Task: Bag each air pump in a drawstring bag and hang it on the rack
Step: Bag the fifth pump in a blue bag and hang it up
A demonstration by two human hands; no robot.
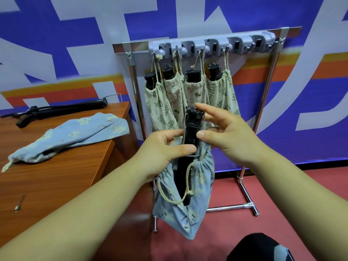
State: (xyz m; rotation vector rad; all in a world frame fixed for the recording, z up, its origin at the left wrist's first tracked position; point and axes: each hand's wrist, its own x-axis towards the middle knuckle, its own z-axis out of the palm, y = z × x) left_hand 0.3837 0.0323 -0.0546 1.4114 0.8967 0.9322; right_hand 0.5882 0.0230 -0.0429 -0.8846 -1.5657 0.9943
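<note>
Hands meet before the rack (212, 44): the left hand (165, 147) has its fingers clenched round the black air pump (192, 129) at the gathered mouth of the blue drawstring bag (188, 213). The right hand (226, 136) pinches the air pump higher up, forefinger straight. It stands upright, half bagged.

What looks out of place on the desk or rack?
A small metal needle lies loose on the desk, apart from the unbagged pump and spare bag. The four hung bags look orderly.
</note>
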